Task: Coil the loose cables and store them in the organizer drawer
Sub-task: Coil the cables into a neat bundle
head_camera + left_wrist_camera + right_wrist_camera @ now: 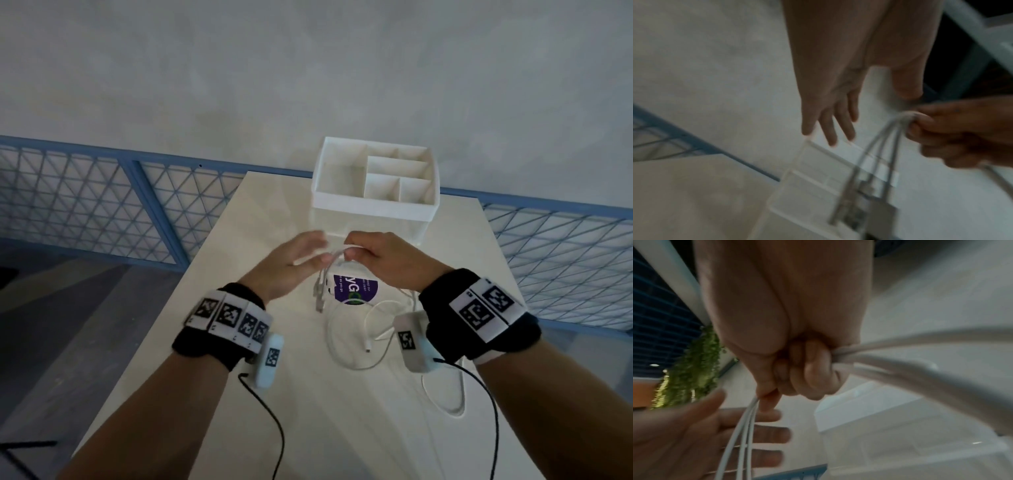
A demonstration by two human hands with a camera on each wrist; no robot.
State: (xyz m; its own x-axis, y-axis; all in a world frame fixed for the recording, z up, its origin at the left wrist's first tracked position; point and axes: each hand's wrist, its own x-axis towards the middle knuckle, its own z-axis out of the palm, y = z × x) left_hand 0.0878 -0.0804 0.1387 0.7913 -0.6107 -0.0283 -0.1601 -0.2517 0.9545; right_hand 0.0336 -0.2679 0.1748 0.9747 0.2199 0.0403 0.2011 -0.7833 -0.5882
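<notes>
My right hand (368,255) (797,374) grips a bunch of white cable (334,263) (744,431) above the table, fingers curled round the strands; several plug ends (318,298) dangle below it. My left hand (301,253) (830,123) is beside it on the left, fingers straight and spread, holding nothing; it looks blurred. More white cable (356,339) lies in loose loops on the table under my right wrist. The white organizer (373,205) (807,186) with open top compartments stands just beyond both hands; its drawer front is hidden behind them.
A purple and white card (356,289) lies on the pale table (239,240) beneath the hands. A blue mesh railing (102,198) runs behind and beside the table, with a grey wall beyond. Black wrist-camera leads (270,418) hang over the near table.
</notes>
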